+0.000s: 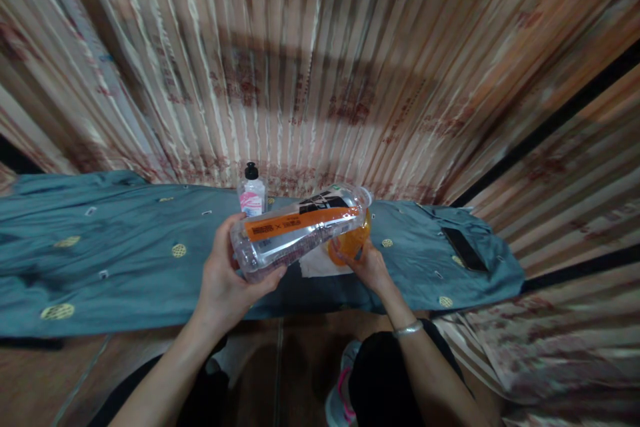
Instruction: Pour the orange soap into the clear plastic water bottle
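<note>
A large clear plastic bottle (300,230) with an orange and black label lies tilted across the middle, its uncapped-looking mouth at the upper right. My left hand (233,280) is wrapped round its base end. Below the mouth end, my right hand (369,263) grips an orange container (350,243), partly hidden behind the clear bottle and my fingers. Whether liquid passes between the two cannot be made out. A white sheet (323,265) lies under the orange container. Just behind the bottle's base stands a small clear bottle (253,195) with a black cap and a pink and white label.
The surface is covered with a teal cloth (140,247) patterned with yellow shapes. A dark phone (463,249) lies at its right end. Pleated patterned curtains (300,80) hang close behind and at the right. A dark bar (545,127) slants at the right. Below is a tiled floor.
</note>
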`<action>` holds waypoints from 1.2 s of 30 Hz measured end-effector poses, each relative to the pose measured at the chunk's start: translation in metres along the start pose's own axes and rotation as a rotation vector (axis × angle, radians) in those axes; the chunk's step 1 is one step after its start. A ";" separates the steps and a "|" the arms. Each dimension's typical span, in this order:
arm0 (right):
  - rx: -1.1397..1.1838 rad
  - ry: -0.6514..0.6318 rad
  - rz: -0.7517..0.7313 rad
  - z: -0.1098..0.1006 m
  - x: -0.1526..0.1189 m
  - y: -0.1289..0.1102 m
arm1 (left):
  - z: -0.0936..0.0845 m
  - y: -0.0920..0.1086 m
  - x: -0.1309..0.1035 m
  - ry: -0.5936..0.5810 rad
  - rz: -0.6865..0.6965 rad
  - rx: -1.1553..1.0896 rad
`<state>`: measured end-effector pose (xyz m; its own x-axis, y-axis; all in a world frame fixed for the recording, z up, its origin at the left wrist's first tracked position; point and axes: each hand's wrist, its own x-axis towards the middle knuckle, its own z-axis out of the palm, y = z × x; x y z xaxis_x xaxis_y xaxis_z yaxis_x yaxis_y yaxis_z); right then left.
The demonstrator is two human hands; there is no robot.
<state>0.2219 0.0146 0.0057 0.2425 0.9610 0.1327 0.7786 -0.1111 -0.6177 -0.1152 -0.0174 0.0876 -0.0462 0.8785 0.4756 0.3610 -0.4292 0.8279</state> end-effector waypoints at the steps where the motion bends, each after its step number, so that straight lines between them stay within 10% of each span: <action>1: 0.001 0.002 0.003 0.000 0.000 -0.001 | 0.000 0.000 0.000 0.006 -0.006 -0.003; 36: -0.042 -0.001 -0.012 0.003 0.001 0.008 | 0.005 0.013 0.001 0.028 -0.025 -0.035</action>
<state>0.2269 0.0157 -0.0014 0.2321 0.9626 0.1394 0.8049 -0.1097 -0.5831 -0.1059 -0.0212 0.0978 -0.0815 0.8831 0.4620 0.3269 -0.4142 0.8494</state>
